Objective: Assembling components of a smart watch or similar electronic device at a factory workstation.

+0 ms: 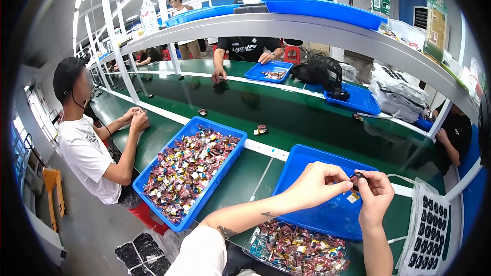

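Note:
Both hands come together above the blue tray (294, 168) in front of me. My left hand (319, 181) reaches across from the lower left, thumb and fingers pinched on a small black part (356, 178). From the other side my right hand (376, 194) grips the same part, its fingers curled round it. Something reddish shows at the part, and a small yellow-and-white piece (353, 198) appears just below it. Fingers hide much of the part. Beneath my forearm, a clear container holds a heap of small red circuit boards (302, 248) with yellow, white and blue bits.
Left of me stands a blue tray (240, 145) heaped with similar boards. A white sheet (409, 255) carrying rows of black parts lies at right. Beyond runs a dark green belt (286, 110) with scattered pieces. Co-workers sit at left and opposite, under a shelf (225, 24) of trays and bottles.

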A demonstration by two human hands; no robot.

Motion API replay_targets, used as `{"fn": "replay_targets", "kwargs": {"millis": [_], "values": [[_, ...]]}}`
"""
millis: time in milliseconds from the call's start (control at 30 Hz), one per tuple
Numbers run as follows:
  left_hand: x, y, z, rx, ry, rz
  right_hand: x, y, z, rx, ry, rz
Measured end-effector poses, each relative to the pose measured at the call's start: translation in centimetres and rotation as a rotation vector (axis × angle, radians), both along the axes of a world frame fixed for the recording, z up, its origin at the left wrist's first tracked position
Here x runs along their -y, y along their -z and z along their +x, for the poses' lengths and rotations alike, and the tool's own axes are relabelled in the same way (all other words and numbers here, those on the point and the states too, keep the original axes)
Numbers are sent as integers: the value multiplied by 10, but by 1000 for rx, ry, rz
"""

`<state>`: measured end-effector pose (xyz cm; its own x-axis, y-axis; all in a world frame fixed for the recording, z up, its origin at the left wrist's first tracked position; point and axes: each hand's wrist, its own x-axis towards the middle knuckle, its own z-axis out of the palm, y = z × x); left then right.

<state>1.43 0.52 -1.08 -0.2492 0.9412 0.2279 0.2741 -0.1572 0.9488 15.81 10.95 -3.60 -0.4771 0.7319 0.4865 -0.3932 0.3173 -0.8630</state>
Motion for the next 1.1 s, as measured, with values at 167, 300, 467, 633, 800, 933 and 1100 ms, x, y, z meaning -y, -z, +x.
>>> {"fn": "replay_targets", "kwargs": {"millis": [167,300,467,633,800,933,1100], "values": [[1,5,-10,225,35,73,1,-4,-16,-51,-62,30],[-9,6,-7,275,34,78,-7,-2,-11,-52,-55,34],[-10,7,-4,302,0,83,-1,-3,-3,-12,-117,31],[-12,15,-2,215,-75,155,2,0,-7,-49,-145,16],[-15,21,-5,155,-121,158,2,-3,-8,-18,-109,48],[-21,22,-2,94,-68,127,-3,-6,-5,-29,-171,-113],[-35,26,-6,83,-56,241,-14,-16,-1,87,-154,-18]]}}
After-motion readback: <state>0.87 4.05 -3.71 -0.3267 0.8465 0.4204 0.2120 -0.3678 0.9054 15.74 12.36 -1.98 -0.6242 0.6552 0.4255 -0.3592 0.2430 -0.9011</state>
